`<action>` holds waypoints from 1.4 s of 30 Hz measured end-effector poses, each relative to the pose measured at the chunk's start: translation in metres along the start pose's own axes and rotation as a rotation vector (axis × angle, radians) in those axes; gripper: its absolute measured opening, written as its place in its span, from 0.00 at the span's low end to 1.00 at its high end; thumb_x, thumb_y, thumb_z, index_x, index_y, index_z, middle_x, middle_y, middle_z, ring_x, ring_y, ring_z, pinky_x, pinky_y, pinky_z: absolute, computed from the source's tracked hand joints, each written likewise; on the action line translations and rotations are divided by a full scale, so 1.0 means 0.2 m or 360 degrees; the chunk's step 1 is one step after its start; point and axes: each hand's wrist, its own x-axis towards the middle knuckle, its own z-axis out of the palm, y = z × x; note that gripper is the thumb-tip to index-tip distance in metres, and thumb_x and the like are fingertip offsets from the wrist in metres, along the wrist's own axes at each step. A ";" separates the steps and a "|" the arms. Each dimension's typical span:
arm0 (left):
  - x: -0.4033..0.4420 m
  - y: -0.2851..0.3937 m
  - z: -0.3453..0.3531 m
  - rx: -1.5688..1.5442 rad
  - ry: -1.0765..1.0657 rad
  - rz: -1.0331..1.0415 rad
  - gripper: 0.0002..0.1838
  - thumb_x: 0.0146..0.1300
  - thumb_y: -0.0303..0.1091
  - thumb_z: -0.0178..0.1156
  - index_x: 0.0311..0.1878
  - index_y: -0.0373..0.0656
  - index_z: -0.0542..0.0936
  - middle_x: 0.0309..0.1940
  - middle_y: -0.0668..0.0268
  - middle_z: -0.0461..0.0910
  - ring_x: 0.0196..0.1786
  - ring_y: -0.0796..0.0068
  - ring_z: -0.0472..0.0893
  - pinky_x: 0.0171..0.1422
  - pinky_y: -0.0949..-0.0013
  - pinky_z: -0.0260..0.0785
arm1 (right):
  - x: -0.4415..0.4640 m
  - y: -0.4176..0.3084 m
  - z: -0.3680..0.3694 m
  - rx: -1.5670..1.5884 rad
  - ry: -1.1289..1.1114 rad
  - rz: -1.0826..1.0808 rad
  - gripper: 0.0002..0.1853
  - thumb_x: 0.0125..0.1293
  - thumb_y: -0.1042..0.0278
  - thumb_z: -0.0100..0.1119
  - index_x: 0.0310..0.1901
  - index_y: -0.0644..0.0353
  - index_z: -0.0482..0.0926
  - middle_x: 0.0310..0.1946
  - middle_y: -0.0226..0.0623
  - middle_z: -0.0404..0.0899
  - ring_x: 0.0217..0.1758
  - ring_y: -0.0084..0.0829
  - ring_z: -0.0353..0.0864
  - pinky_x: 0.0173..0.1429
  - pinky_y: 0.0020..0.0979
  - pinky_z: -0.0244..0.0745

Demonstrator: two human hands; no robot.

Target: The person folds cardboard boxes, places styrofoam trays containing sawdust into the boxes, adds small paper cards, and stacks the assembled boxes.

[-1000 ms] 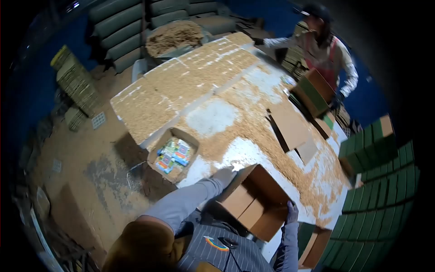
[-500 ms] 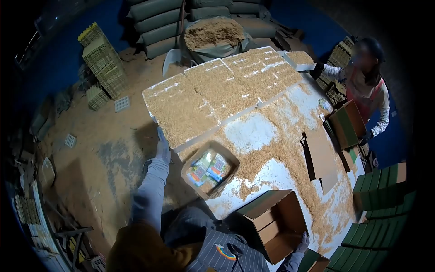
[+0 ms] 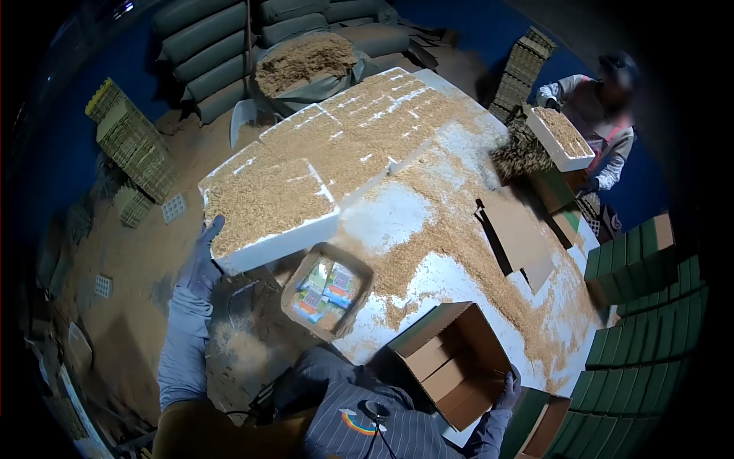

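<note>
My left hand [image 3: 201,260], gloved, grips the near left corner of a white foam box [image 3: 279,243] filled with sawdust-like bedding. That box sits raised above its neighbours at the near end of the block of filled foam boxes [image 3: 367,141]. My right hand [image 3: 508,392], also gloved, holds the right edge of an open cardboard box [image 3: 466,409]. The carton tilts toward the right, and no contents show inside. Between the two boxes stands a small cardboard box [image 3: 293,284] with colourful packets [image 3: 325,292] in it.
Flat cardboard [image 3: 516,233] and loose bedding [image 3: 451,229] lie on the white table [image 3: 386,214]. Stacked green cartons [image 3: 623,363] line the right side. Across the table a co-worker [image 3: 612,115] holds a filled foam box [image 3: 562,138]. A full sack [image 3: 306,65] stands behind.
My left hand has raised the near corner of the foam box. The right hand keeps hold of the carton. The co-worker has lifted another foam box over a green carton. My view has shifted.
</note>
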 end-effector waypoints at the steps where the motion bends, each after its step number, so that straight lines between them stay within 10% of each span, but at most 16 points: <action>1: -0.03 -0.02 0.04 -0.0182 -0.0041 -0.0286 0.31 0.68 0.32 0.59 0.72 0.41 0.60 0.66 0.59 0.68 0.65 0.68 0.70 0.70 0.68 0.64 | 0.03 0.09 -0.01 0.0078 -0.0013 0.0093 0.16 0.72 0.65 0.52 0.56 0.65 0.75 0.49 0.38 0.79 0.48 0.30 0.78 0.57 0.30 0.71; 3: -0.08 -0.16 0.20 0.1408 -0.0460 0.0534 0.28 0.71 0.37 0.55 0.70 0.38 0.62 0.64 0.59 0.70 0.64 0.69 0.72 0.70 0.67 0.65 | 0.04 0.12 -0.04 0.0162 -0.0029 0.0140 0.15 0.72 0.65 0.53 0.54 0.64 0.76 0.46 0.36 0.80 0.46 0.28 0.77 0.55 0.29 0.71; 6: -0.13 -0.42 0.68 0.0744 -0.0845 0.0074 0.29 0.70 0.39 0.56 0.70 0.38 0.63 0.64 0.58 0.71 0.65 0.67 0.72 0.71 0.67 0.63 | 0.11 -0.14 0.07 -0.0055 -0.0118 0.0046 0.13 0.71 0.66 0.52 0.49 0.65 0.79 0.41 0.32 0.81 0.43 0.24 0.76 0.51 0.27 0.71; 12: -0.56 -0.86 1.48 0.0482 -0.1364 -0.0520 0.57 0.61 0.58 0.61 0.76 0.39 0.35 0.77 0.48 0.41 0.79 0.57 0.41 0.80 0.57 0.31 | 0.22 -0.25 0.03 -0.0118 -0.0336 -0.0012 0.18 0.73 0.62 0.45 0.51 0.66 0.79 0.43 0.37 0.82 0.43 0.30 0.81 0.50 0.30 0.74; 16: -0.64 -1.18 1.38 0.0652 -0.1691 -0.0285 0.57 0.61 0.59 0.61 0.77 0.43 0.33 0.77 0.49 0.35 0.79 0.54 0.40 0.80 0.56 0.33 | 0.16 -0.15 -0.06 0.0405 -0.0319 0.0158 0.17 0.72 0.62 0.46 0.50 0.66 0.79 0.41 0.37 0.83 0.42 0.29 0.80 0.50 0.30 0.75; 19: -0.64 -1.00 1.30 0.0574 -0.1659 -0.0837 0.56 0.62 0.60 0.59 0.77 0.49 0.32 0.78 0.53 0.34 0.79 0.57 0.40 0.80 0.57 0.34 | 0.16 -0.08 -0.02 0.0747 -0.0303 0.0239 0.17 0.71 0.62 0.47 0.50 0.66 0.80 0.40 0.36 0.83 0.42 0.29 0.80 0.49 0.31 0.75; 21: -0.63 -0.91 1.24 0.0834 -0.1836 -0.0692 0.55 0.63 0.59 0.58 0.77 0.48 0.32 0.78 0.53 0.35 0.79 0.59 0.40 0.80 0.57 0.34 | 0.17 -0.08 0.03 -0.0043 -0.0170 0.0135 0.17 0.71 0.60 0.49 0.46 0.65 0.81 0.37 0.34 0.83 0.39 0.27 0.79 0.46 0.30 0.74; 25: -0.58 -1.07 1.12 0.1284 -0.1608 -0.0636 0.54 0.64 0.55 0.60 0.77 0.44 0.35 0.78 0.51 0.37 0.79 0.57 0.38 0.80 0.59 0.36 | 0.15 -0.05 0.04 -0.0080 -0.0405 0.0204 0.21 0.71 0.52 0.52 0.44 0.65 0.83 0.35 0.35 0.84 0.41 0.24 0.79 0.48 0.28 0.72; 27: -0.58 -1.15 1.15 0.1528 -0.1670 -0.0696 0.51 0.65 0.52 0.59 0.77 0.40 0.38 0.77 0.50 0.37 0.79 0.55 0.38 0.81 0.58 0.37 | 0.35 -0.06 -0.07 0.0221 -0.0717 0.0830 0.17 0.70 0.56 0.54 0.46 0.62 0.84 0.37 0.35 0.85 0.39 0.24 0.80 0.49 0.26 0.73; 32: -0.65 -1.16 1.33 0.2323 -0.1535 -0.0446 0.44 0.67 0.45 0.57 0.74 0.32 0.45 0.68 0.37 0.60 0.61 0.46 0.75 0.65 0.62 0.68 | 0.95 -0.12 0.23 -0.1229 -0.0351 -0.0412 0.29 0.58 0.47 0.65 0.58 0.52 0.76 0.57 0.40 0.76 0.63 0.40 0.73 0.66 0.37 0.67; 35: -0.68 -1.39 1.23 0.2895 -0.1470 0.0240 0.38 0.69 0.44 0.53 0.73 0.33 0.51 0.64 0.47 0.69 0.62 0.49 0.74 0.62 0.59 0.69 | 1.31 -0.04 0.50 -0.1935 -0.0219 -0.0718 0.39 0.58 0.51 0.63 0.70 0.47 0.60 0.70 0.37 0.57 0.74 0.44 0.53 0.77 0.53 0.41; 42: -0.80 -1.17 1.24 0.2227 -0.1155 0.0895 0.20 0.64 0.32 0.58 0.57 0.35 0.75 0.58 0.49 0.74 0.58 0.48 0.76 0.60 0.58 0.72 | 1.66 0.19 0.61 -0.1993 -0.0077 -0.1177 0.22 0.63 0.68 0.49 0.61 0.50 0.72 0.56 0.34 0.74 0.62 0.38 0.69 0.71 0.49 0.55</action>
